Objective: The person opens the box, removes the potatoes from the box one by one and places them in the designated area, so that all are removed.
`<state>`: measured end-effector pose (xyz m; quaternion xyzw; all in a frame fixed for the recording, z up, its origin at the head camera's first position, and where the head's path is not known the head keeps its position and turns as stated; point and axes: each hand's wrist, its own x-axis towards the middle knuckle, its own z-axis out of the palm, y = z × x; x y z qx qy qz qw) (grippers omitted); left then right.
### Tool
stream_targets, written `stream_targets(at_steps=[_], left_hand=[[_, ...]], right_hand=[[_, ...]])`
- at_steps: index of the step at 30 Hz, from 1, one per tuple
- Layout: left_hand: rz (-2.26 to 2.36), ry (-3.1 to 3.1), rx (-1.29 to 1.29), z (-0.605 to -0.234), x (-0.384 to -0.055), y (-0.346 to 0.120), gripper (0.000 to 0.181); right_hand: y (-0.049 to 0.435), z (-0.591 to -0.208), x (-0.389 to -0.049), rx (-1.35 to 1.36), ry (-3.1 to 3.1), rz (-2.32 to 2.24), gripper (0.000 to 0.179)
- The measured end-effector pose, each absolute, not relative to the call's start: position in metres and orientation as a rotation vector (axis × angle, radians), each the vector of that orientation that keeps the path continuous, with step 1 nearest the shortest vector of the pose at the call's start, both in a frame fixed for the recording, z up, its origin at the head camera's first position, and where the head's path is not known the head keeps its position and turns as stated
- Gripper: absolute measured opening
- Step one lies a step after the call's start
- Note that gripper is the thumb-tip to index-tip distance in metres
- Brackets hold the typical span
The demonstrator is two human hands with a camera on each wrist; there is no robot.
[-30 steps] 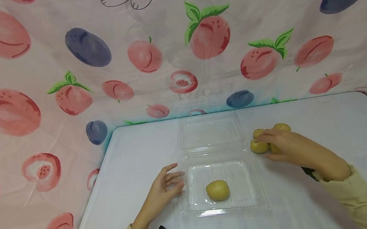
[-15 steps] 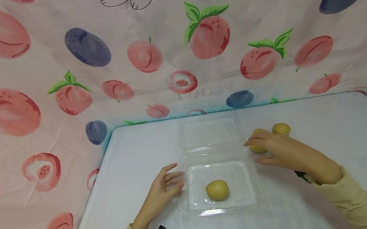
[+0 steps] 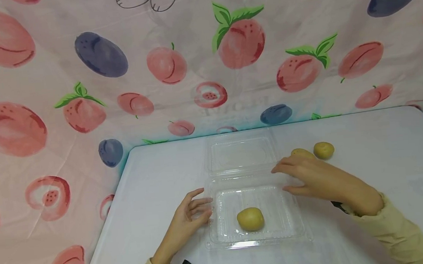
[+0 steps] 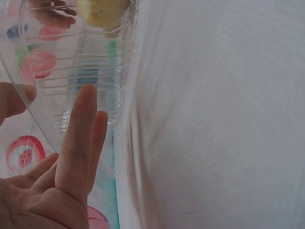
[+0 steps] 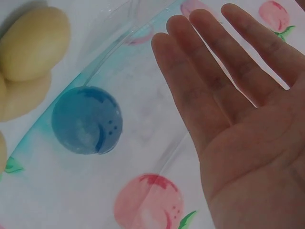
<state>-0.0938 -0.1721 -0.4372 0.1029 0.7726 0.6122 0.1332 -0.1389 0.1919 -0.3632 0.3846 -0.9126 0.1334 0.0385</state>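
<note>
A clear plastic clamshell box (image 3: 257,236) lies unfolded on the white table, its lid (image 3: 243,156) laid back towards the wall. One yellow potato (image 3: 250,219) sits in the tray half. My left hand (image 3: 188,216) is at the tray's left rim with relaxed fingers; in the left wrist view its fingers (image 4: 78,143) overlap the clear ribbed wall. Over the tray's right back corner reaches my right hand (image 3: 308,178), thumb apart from the fingers. In the right wrist view its palm (image 5: 257,148) is bare, its fingers straight.
Behind and right of my right hand are a potato (image 3: 323,150) and another potato (image 3: 302,154) partly hidden by the hand. The right wrist view shows potatoes (image 5: 35,45) at its left edge. A fruit-printed cloth (image 3: 179,105) hangs behind the table (image 3: 385,155).
My right hand has moved left from the potato group to the tray's right back corner. My left hand and the potato in the tray have stayed in place.
</note>
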Motion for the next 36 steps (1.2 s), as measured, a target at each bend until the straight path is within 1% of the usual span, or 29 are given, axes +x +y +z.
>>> stream_targets(at_steps=[8,14,36], left_hand=[[1.775,2.245,0.289,-0.438,-0.094,-0.172,0.065],[1.779,2.237,0.292,-0.439,-0.094,-0.173,0.067],[1.773,2.238,0.294,-0.438,-0.094,-0.173,0.068]], right_hand=[[0.182,-0.362,-0.135,1.205,-2.776,0.349,0.039],[0.176,-0.363,-0.134,1.310,-2.719,0.424,0.038],[0.151,-0.369,-0.129,1.453,-2.822,0.468,0.043]])
